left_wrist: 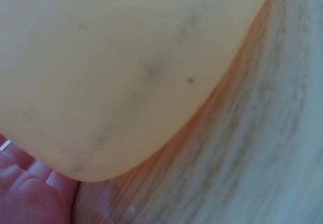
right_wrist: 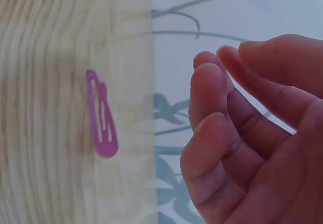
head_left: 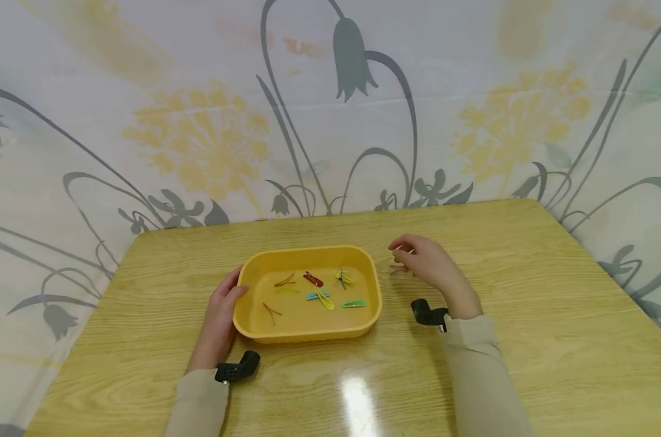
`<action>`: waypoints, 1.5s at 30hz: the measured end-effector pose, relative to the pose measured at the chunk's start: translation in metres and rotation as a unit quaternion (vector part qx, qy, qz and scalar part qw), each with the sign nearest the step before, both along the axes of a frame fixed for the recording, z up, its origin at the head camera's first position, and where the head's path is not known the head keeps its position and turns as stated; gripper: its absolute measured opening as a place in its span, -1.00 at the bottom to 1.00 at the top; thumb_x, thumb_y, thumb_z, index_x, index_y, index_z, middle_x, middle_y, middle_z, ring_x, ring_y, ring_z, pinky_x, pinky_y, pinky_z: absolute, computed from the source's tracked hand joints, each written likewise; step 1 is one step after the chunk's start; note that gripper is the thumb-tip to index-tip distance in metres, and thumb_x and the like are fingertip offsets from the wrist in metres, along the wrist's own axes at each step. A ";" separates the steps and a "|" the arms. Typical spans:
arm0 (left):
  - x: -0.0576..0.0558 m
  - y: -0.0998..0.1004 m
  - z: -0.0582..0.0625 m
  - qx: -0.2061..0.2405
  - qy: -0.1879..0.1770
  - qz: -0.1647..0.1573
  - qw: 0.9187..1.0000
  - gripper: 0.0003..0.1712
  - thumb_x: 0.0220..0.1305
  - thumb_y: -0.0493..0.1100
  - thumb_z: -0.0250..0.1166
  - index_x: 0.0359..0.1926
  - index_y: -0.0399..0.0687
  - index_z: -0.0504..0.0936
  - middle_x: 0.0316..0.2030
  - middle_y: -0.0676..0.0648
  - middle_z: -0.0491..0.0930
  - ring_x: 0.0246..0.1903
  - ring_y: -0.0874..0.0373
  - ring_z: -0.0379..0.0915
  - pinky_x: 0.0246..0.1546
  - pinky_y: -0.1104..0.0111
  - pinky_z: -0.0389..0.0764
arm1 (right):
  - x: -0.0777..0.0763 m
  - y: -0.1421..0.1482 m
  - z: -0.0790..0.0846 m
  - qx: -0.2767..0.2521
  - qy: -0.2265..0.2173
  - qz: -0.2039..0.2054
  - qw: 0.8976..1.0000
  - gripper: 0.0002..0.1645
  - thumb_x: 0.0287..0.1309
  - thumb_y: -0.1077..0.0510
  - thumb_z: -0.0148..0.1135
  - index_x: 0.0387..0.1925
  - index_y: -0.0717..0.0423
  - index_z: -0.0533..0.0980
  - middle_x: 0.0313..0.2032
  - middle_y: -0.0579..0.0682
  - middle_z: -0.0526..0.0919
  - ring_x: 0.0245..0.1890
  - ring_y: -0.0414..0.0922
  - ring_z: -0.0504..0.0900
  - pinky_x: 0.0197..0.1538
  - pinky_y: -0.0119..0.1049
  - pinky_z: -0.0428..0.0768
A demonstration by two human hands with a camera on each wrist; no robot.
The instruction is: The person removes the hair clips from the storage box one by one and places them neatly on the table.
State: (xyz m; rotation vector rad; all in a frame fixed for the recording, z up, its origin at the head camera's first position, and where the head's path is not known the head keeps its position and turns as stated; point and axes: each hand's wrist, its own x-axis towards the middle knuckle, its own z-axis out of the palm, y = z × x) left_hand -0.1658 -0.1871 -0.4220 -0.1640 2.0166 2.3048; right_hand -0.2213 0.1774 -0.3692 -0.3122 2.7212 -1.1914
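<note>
My left hand (head_left: 221,309) grips the left end of a yellow plastic basin (head_left: 303,325), its thumb over the rim. In the left wrist view the basin's wall (left_wrist: 126,93) hides most of that hand. Inside lie several snap hair clips, among them a red clip (head_left: 313,279), a green clip (head_left: 354,303) and a yellow clip (head_left: 326,301) crossing a blue clip (head_left: 311,297). To the basin's right, my right hand (head_left: 425,261) hovers with loosely bent fingers and holds nothing. A pink snap hair clip (right_wrist: 103,115) lies on the table beside it.
The wood-grain table (head_left: 319,388) reaches back to a wall covering (head_left: 319,121) with a flower print. Each wrist carries a black camera, the left camera (head_left: 238,367) just in front of the basin and the right camera (head_left: 428,312) right of it.
</note>
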 end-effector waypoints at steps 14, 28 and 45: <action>0.000 -0.001 0.000 -0.008 -0.001 0.001 1.000 -0.49 0.31 -0.23 -0.09 0.29 0.02 0.19 0.25 0.05 0.15 0.16 0.13 0.17 0.08 0.34 0.31 | 0.008 -0.025 0.016 0.005 0.033 0.028 0.999 -0.73 0.24 0.05 -0.01 -0.10 0.04 0.47 -0.27 0.07 0.56 -0.38 0.00 0.52 -0.39 -0.27 0.48; -0.001 -0.001 0.000 -0.012 -0.005 -0.001 1.000 -0.49 0.32 -0.20 -0.08 0.29 0.04 0.19 0.25 0.07 0.15 0.16 0.15 0.16 0.08 0.35 0.30 | 0.012 -0.042 0.010 0.045 0.150 0.058 0.986 -0.78 0.18 0.09 0.08 -0.19 0.07 0.54 -0.27 -0.12 0.53 -0.40 -0.17 0.42 -0.34 -0.30 0.43; -0.001 -0.001 0.001 -0.012 -0.003 -0.001 1.000 -0.49 0.32 -0.21 -0.10 0.29 0.02 0.19 0.25 0.06 0.15 0.17 0.15 0.15 0.10 0.35 0.29 | 0.015 -0.056 0.009 0.079 0.104 0.118 0.984 -0.77 0.13 0.10 0.14 -0.19 0.09 0.55 -0.34 -0.14 0.53 -0.39 -0.19 0.44 -0.34 -0.34 0.44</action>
